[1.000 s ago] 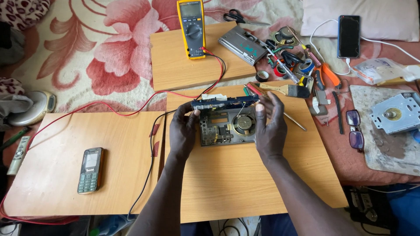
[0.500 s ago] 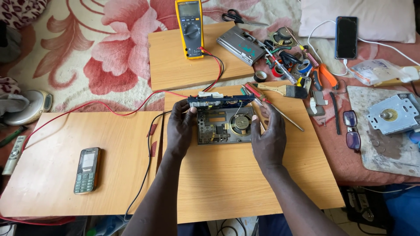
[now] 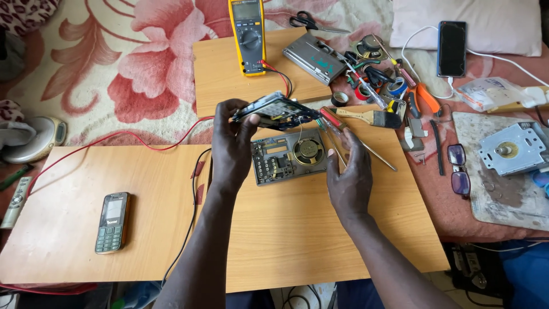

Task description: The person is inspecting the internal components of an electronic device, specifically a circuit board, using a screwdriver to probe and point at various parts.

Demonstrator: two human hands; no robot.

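At frame centre, a dark rectangular circuit board is being pinched by the left hand above a grey open radio casing; the right hand, fingers loosely spread, is being rested beside it on the wooden surface.

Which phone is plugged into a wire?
The black smartphone lying by the white pillow has a white cable attached. The small keypad phone on the wooden board has none.

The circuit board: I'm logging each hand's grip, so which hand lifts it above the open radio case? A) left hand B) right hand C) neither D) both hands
A: the left hand holds the circuit board raised over the radio case; the right hand is beside the case.
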